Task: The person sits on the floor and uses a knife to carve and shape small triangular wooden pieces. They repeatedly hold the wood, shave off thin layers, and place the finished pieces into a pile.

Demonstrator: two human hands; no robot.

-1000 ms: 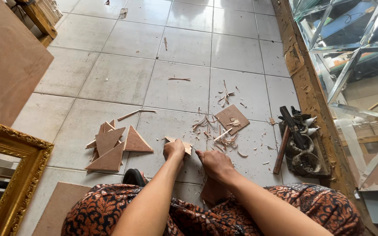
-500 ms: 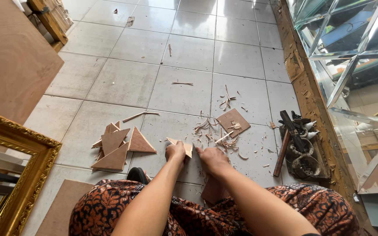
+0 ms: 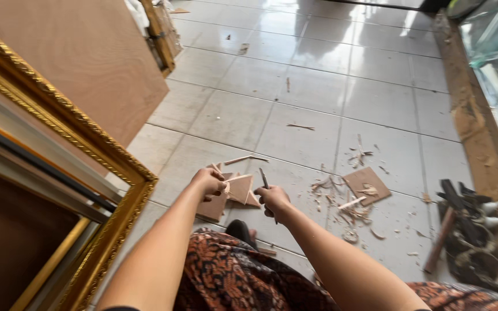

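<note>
Your left hand [image 3: 207,181] pinches a small wood piece [image 3: 236,178] at frame centre. Just right of it, your right hand [image 3: 273,198] is fisted around a thin blade [image 3: 264,177], above the triangular offcuts [image 3: 238,191].

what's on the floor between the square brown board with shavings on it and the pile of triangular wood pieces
In the head view, between the square brown board and the triangular wood pieces lie the right hand gripping a thin dark tool, plus scattered pale shavings.

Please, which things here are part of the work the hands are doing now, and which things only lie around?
In use:
left hand holding a small wood piece
right hand holding a thin blade
triangular wood pieces
wood shavings

Lying about:
gold picture frame
brown board
square board scrap
pile of dark tools
wooden beam
</note>
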